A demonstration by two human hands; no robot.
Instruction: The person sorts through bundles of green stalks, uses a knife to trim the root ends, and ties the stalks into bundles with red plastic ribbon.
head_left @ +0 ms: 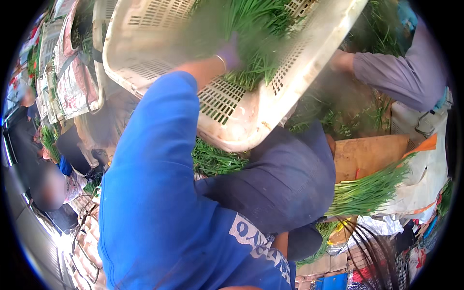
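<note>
My left hand (pixel 232 54), in a purple glove with a thin band at the wrist, reaches into a tilted white plastic crate (pixel 251 133). It touches a bunch of long green chives (pixel 263 41) lying in the crate. Blur and leaves hide its fingers, so I cannot tell whether they are closed. The crate has slotted walls and base, and dirt marks its near corner. My blue-sleeved left arm (pixel 159 111) stretches up across the view. My right hand does not show.
More chives lie under the crate (pixel 217 159) and beside a wooden board (pixel 369 152). At the upper right, a co-worker's bare hand (pixel 342 62) and grey sleeve (pixel 401 72) are close to the crate's rim. White sacks (pixel 77 77) stand at the left. Another person (pixel 50 186) is farther left.
</note>
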